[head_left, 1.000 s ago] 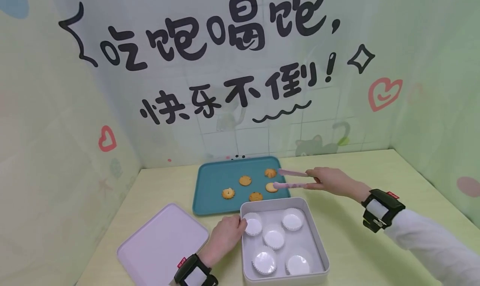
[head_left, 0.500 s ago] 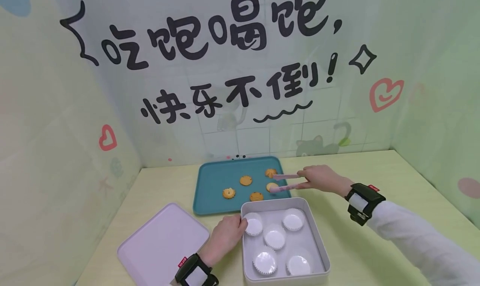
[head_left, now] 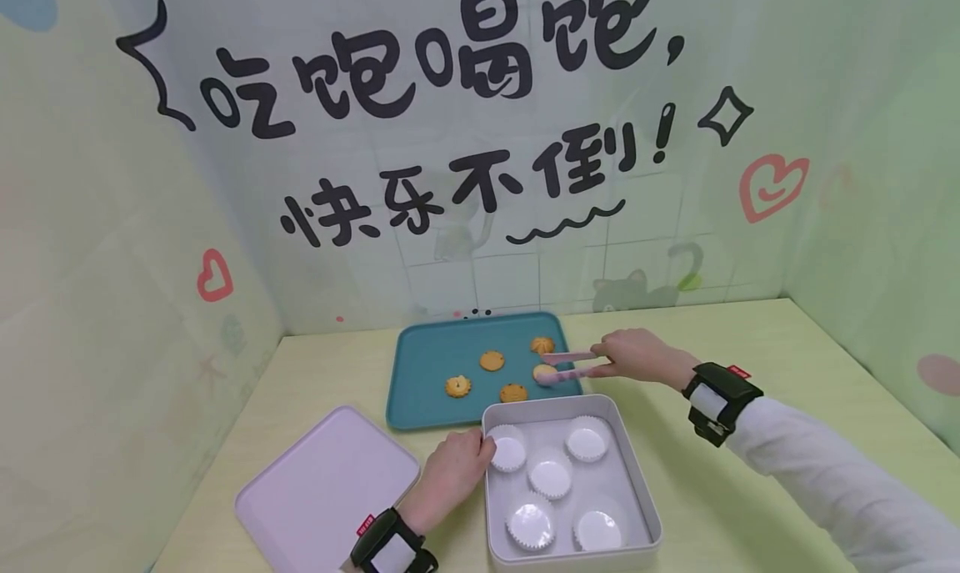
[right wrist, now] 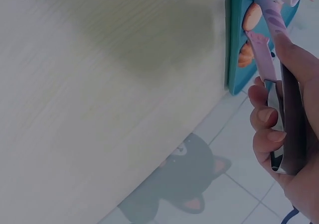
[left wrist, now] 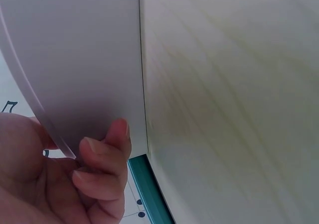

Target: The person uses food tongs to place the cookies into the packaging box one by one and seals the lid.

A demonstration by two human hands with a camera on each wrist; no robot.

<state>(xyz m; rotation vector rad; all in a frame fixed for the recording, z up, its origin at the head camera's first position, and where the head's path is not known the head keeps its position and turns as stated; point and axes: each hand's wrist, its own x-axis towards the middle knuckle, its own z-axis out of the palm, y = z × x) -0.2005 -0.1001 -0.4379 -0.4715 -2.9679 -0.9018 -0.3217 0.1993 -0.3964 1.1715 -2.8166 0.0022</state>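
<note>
Head view: pinches the box (head_left: 551,408) by its left rim with the left grip (head_left: 452,473); holds tongs (head_left: 564,376) in the right grip (head_left: 637,357), parted about a pale cookie (head_left: 542,370) on the far tray (head_left: 431,352). Left wrist view: curls round the box's wall. Right wrist view: clasps the tongs, with one tip at each side of the cookie.

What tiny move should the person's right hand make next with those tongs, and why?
Probably a gentle squeeze of the pink-tipped metal tongs: the right hand holds them with the tips apart, about either side of the smooth, pale round cookie on the teal rectangular tray. Whether they touch it is hard to tell.
</note>
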